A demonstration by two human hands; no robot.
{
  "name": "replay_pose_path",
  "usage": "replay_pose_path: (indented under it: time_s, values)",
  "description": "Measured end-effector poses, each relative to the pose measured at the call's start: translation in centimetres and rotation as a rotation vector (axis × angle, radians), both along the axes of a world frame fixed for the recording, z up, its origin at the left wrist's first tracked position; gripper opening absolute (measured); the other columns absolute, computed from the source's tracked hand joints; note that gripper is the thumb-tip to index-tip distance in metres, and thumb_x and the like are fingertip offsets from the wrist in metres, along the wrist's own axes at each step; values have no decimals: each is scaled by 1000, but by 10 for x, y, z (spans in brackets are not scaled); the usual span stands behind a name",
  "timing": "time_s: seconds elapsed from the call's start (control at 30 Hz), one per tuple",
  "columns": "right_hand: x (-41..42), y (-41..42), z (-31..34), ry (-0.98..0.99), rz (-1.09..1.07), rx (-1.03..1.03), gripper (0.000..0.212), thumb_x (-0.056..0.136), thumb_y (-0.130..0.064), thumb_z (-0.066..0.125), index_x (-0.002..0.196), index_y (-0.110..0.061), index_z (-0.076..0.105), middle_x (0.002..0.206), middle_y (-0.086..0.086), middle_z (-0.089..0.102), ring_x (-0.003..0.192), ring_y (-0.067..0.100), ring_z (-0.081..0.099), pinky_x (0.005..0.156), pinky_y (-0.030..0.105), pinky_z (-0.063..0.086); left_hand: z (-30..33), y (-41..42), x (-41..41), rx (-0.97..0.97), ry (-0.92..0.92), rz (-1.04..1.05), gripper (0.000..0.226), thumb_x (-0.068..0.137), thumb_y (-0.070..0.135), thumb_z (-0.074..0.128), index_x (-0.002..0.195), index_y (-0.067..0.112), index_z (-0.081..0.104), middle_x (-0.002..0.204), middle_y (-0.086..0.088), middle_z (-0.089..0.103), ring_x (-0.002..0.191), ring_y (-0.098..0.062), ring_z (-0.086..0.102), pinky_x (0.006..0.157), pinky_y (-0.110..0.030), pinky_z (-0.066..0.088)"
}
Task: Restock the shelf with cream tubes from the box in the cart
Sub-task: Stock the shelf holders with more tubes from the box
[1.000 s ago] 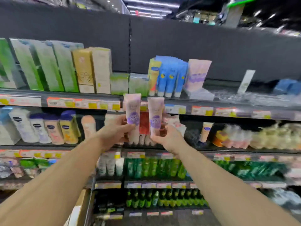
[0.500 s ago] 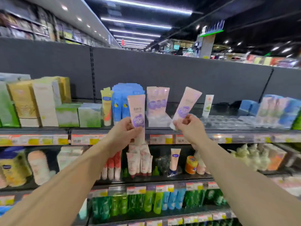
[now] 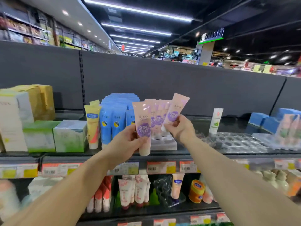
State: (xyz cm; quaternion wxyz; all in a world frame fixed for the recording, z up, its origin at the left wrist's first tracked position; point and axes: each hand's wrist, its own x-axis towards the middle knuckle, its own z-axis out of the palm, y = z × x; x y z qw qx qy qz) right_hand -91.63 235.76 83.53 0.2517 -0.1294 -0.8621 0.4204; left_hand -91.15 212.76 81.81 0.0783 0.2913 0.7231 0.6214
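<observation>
Two cream tubes up at top shelf point(image 3: 203, 154) — left hand point(image 3: 128, 142) grips one upright, right hand point(image 3: 180, 129) pinches other, tilted, beside stocked pink row point(image 3: 157, 111). Seat cap-down in white tray point(image 3: 164, 142) — labels front.

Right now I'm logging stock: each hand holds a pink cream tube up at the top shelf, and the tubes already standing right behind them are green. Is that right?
Not quite. In the head view the left hand and right hand each hold a pink tube, but the tubes standing right behind them on the top shelf are pink too, with purple labels, not green.
</observation>
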Motion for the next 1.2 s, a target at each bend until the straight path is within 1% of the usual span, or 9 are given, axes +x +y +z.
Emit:
replay_pose_path:
  time_s: [0.17,0.37,0.53,0.67,0.73,0.83,0.97,1.1,1.2]
  values:
    - [-24,13,-21,-146,51,56,20,88,-27,69,101,-24,54,101,-7,64,93,13,61,90,29,49,-1,8,-3,15,-22,26,23,95,22,60,117,30,59,107,6,71,100,-8,68,89,-33,56]
    - [-33,18,-22,-239,43,251,19,88,-30,68,100,-19,59,92,-2,65,81,16,60,75,31,48,-6,19,-2,14,-50,92,20,96,19,59,112,31,58,105,7,71,98,-7,68,84,-29,56]
    - [-35,22,-19,-327,64,204,30,85,-40,70,103,-18,61,94,-2,67,77,14,60,72,31,48,-6,28,-2,-7,-58,111,23,95,16,59,111,31,56,99,9,73,93,-3,68,76,-25,55]
    - [-4,23,0,23,-20,82,34,84,-39,72,109,-20,58,100,-6,63,88,14,60,80,35,53,-1,35,1,-43,-20,173,19,95,22,60,110,30,52,99,7,73,93,-6,69,81,-31,57]
    - [18,22,17,49,186,50,25,85,-31,73,105,-25,60,97,-10,64,88,10,62,82,33,55,3,40,1,-32,-15,191,20,94,22,61,112,26,52,102,4,73,95,-9,70,86,-37,57]
    - [39,8,28,-230,545,105,40,78,-31,79,113,-28,61,103,-11,67,95,7,64,86,27,53,12,52,5,12,-19,181,26,92,21,64,116,23,54,103,-2,72,96,-16,71,88,-41,57]
    - [35,-5,19,-80,482,164,24,81,-19,75,102,-25,66,93,-10,71,85,5,66,79,23,55,22,66,5,23,26,215,25,91,24,66,115,26,60,89,9,73,87,-8,70,86,-33,57]
    - [23,2,16,22,344,32,26,82,-24,76,106,-26,66,93,-10,71,80,3,65,70,18,53,16,54,2,-279,258,361,23,98,30,54,118,23,63,90,16,65,76,7,58,70,-10,46]
    - [10,1,8,24,268,31,30,84,-23,74,112,-21,63,99,-11,67,84,3,61,70,16,47,-3,42,6,-556,392,342,22,100,27,49,114,25,67,81,19,59,70,1,56,60,-9,38]
